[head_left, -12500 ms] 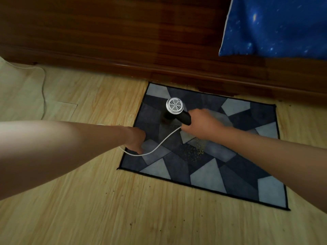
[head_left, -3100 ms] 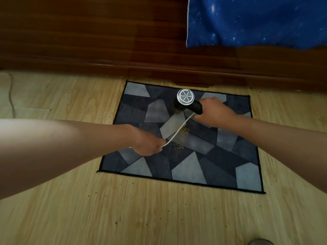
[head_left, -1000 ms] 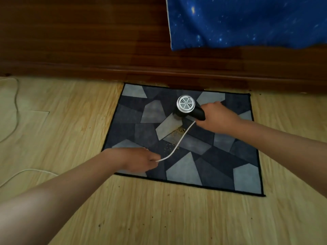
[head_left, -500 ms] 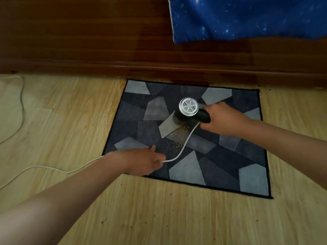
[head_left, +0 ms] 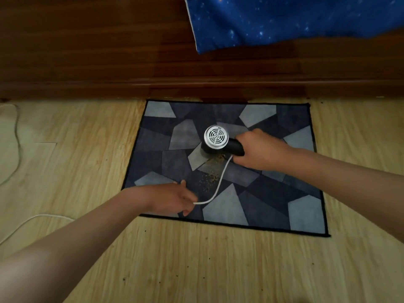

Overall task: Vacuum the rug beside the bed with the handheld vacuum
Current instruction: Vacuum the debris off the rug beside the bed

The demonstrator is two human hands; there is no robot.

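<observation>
Right hand (head_left: 260, 152) wraps the handle of the handheld vacuum (head_left: 216, 142); nozzle down at rug (head_left: 306, 211) centre, handle pointing to the right edge. Crumbs (head_left: 209, 178) trail from the nozzle toward the near edge. Left hand (head_left: 172, 199) pinches the cord (head_left: 220, 182) near the near-left corner.

**Surroundings.** We see a light wood-grain floor (head_left: 196, 270) filling the lower field, dotted with small dark specks (head_left: 123, 279). At the far left we note a paler, greenish floor patch (head_left: 8, 149). A dark, glossy wooden panel (head_left: 98, 51) runs along the top. A blue star-printed cloth (head_left: 284, 18) hangs over its upper right part.
</observation>
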